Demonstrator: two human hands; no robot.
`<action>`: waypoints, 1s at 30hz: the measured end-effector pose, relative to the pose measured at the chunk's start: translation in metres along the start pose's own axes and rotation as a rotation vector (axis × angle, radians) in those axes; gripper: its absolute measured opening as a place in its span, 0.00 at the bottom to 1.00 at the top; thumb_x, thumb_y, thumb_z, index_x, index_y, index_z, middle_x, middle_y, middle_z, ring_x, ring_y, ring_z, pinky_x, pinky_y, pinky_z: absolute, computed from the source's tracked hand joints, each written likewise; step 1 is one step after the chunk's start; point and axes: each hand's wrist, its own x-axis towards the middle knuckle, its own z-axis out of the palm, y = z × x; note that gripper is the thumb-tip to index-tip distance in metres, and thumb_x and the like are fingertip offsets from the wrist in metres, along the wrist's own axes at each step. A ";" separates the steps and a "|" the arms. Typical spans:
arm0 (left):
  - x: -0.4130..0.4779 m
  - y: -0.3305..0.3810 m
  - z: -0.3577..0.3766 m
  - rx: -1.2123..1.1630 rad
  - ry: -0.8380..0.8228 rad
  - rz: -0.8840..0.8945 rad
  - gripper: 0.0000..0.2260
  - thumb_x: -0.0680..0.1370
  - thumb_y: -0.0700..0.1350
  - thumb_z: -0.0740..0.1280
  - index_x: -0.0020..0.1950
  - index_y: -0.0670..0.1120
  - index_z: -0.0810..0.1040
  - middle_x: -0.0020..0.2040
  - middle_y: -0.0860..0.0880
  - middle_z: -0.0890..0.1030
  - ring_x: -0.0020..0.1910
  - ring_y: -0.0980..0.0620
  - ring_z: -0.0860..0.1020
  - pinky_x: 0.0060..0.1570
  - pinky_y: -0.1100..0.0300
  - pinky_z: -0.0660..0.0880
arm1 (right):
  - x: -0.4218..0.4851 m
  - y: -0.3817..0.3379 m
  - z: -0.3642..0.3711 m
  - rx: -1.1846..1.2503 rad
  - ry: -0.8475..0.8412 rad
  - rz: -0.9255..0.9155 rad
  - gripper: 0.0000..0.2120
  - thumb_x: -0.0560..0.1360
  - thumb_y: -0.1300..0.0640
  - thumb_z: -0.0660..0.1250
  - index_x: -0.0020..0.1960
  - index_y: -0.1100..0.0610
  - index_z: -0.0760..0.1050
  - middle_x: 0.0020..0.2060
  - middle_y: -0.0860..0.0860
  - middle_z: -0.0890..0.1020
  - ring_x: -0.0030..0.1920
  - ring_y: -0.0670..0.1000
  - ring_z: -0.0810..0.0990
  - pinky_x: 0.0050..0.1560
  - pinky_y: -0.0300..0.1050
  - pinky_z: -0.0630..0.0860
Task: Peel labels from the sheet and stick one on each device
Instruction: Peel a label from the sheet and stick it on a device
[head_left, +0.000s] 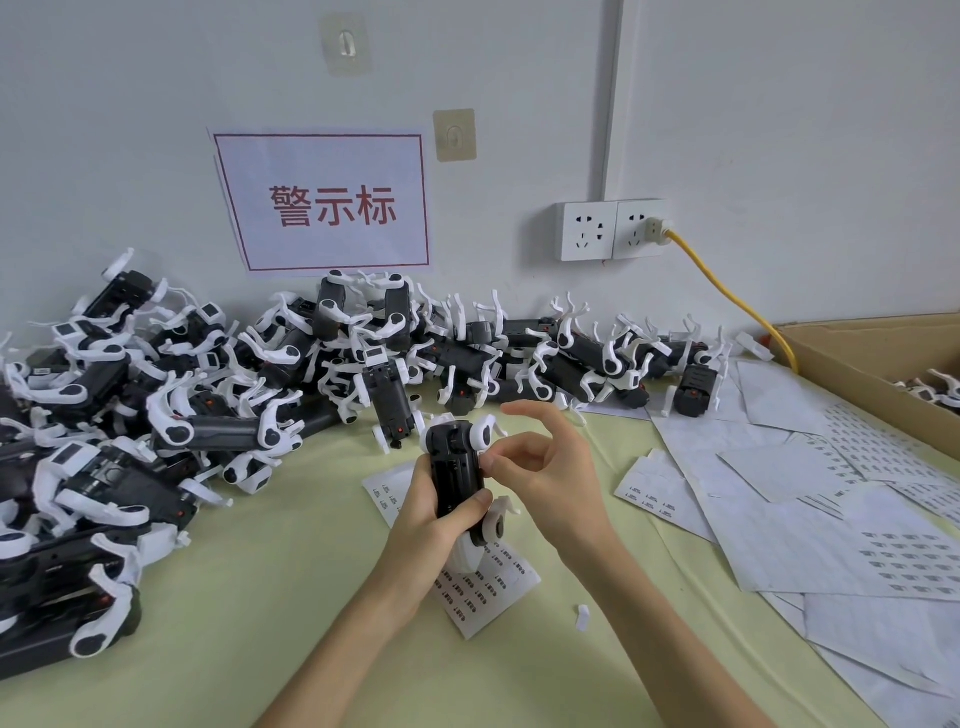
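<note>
1 device (456, 475) stands nearly upright in your left hand (427, 512), fingers wrapped round its lower body, long axis pointing away from you toward the pile (218, 395). Your right hand (540, 467) pinches at its right side, upper fingers loose; any label there is too small to confirm. The label sheet (483, 592) lies directly below the device.

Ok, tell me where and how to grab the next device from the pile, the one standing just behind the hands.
Grip the device by its black body, across the two long sides, coming from the front and above. It leans against the pile with that bare black face towards you. The white arms at its ends look thin and tangle with neighbours, so pulling them would probably drag others along. The left hand already holds a device.
</note>
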 end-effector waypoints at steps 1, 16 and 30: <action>0.000 0.000 -0.001 0.000 -0.008 -0.001 0.14 0.80 0.41 0.69 0.65 0.51 0.73 0.44 0.57 0.85 0.49 0.59 0.84 0.50 0.67 0.76 | 0.000 0.000 0.000 -0.001 0.001 0.001 0.20 0.72 0.66 0.76 0.59 0.49 0.76 0.37 0.51 0.87 0.38 0.48 0.84 0.42 0.36 0.77; -0.002 0.007 0.001 -0.039 0.010 -0.041 0.17 0.72 0.48 0.70 0.61 0.53 0.76 0.43 0.55 0.84 0.48 0.56 0.83 0.51 0.61 0.73 | -0.001 -0.001 0.002 0.017 0.008 0.024 0.20 0.72 0.65 0.77 0.59 0.48 0.76 0.38 0.51 0.87 0.38 0.49 0.85 0.43 0.37 0.79; -0.004 0.017 -0.001 -0.250 -0.009 -0.143 0.14 0.70 0.45 0.69 0.55 0.51 0.84 0.48 0.44 0.83 0.48 0.50 0.83 0.50 0.57 0.76 | -0.005 -0.003 0.009 -0.036 0.021 0.030 0.06 0.74 0.59 0.77 0.44 0.55 0.79 0.35 0.49 0.85 0.35 0.46 0.81 0.36 0.40 0.77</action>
